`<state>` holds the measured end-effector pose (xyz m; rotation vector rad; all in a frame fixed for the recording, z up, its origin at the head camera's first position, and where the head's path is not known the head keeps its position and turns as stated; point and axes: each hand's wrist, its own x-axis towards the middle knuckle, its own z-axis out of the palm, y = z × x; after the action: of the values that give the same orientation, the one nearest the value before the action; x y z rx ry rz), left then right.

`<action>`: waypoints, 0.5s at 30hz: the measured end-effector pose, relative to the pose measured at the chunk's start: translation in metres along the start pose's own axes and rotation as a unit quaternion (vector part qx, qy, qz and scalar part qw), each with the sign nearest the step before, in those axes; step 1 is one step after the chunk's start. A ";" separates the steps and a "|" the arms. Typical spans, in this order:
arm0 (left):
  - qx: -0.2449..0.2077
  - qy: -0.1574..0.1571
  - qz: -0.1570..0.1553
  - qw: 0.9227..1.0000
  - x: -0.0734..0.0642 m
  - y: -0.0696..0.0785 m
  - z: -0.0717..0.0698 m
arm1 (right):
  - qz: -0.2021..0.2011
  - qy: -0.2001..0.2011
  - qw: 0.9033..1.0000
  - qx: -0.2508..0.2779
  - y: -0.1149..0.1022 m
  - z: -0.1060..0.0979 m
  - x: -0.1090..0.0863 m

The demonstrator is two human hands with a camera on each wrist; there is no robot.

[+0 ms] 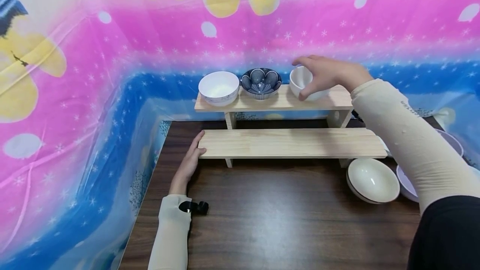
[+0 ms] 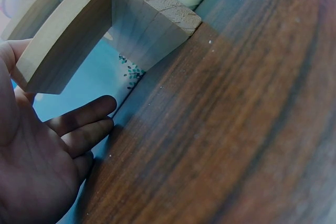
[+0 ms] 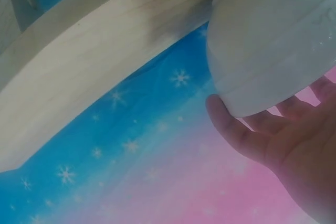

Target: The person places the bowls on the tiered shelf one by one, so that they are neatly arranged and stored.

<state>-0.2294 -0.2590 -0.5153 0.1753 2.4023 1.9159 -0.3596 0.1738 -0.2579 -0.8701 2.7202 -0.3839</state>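
A two-tier wooden shelf (image 1: 277,143) stands on the dark table. My left hand (image 1: 190,163) holds the left end of its lower board; in the left wrist view that hand (image 2: 42,150) has the board's end between thumb and a finger, other fingers extended. My right hand (image 1: 326,74) curves around a white bowl (image 1: 298,77) at the right of the upper board, thumb in front and fingers behind. In the right wrist view, a digit meets the rim of the bowl (image 3: 268,45). Beside it stand a dark patterned bowl (image 1: 261,84) and a wider white bowl (image 1: 219,88).
Cream bowls (image 1: 373,180), apparently stacked, sit on the table (image 1: 270,220) at the shelf's right front. Lilac dishes (image 1: 406,184) lie partly hidden beneath my right arm. A pink and blue patterned cloth (image 1: 123,45) hangs behind the shelf and along the left side.
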 end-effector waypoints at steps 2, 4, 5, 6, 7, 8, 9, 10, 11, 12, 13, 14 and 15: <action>0.001 0.001 0.001 1.000 0.000 -0.001 0.000 | -0.001 0.006 1.000 0.008 0.001 0.001 0.002; 0.003 0.003 -0.002 1.000 0.000 -0.001 0.000 | 0.001 0.012 1.000 0.014 0.003 0.003 0.004; 0.004 0.003 -0.003 1.000 -0.001 -0.001 0.000 | 0.002 0.013 1.000 0.016 0.004 0.004 0.005; 0.004 0.003 -0.004 1.000 -0.001 -0.001 0.000 | 0.005 0.013 1.000 0.017 0.005 0.004 0.006; 0.005 0.003 -0.004 1.000 -0.001 -0.001 0.000 | 0.006 0.014 1.000 0.018 0.005 0.005 0.007; 0.005 0.003 -0.005 1.000 -0.001 -0.001 -0.001 | 0.007 0.015 1.000 0.017 0.006 0.006 0.007; 0.006 0.003 -0.006 1.000 -0.001 -0.001 -0.001 | 0.008 0.017 1.000 0.016 0.006 0.007 0.008; 0.007 0.002 -0.006 1.000 -0.001 -0.001 -0.001 | 0.009 0.016 1.000 0.015 0.006 0.007 0.009; 0.007 0.002 -0.007 1.000 -0.001 -0.001 -0.001 | 0.010 0.015 1.000 0.014 0.006 0.008 0.010; 0.007 0.002 -0.006 1.000 -0.001 -0.001 -0.001 | 0.010 0.015 1.000 0.012 0.005 0.009 0.010; 0.006 0.001 -0.006 1.000 -0.001 -0.001 -0.001 | 0.011 0.014 1.000 0.010 0.004 0.009 0.010; 0.005 0.001 -0.005 1.000 -0.002 -0.002 0.000 | 0.011 0.012 1.000 0.010 0.003 0.009 0.011; 0.006 0.001 -0.006 1.000 -0.002 -0.002 0.000 | 0.013 0.010 1.000 0.010 0.002 0.010 0.011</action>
<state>-0.2277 -0.2600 -0.5170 0.1597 2.4108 1.8998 -0.3662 0.1671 -0.2697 -0.8282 2.7388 -0.4157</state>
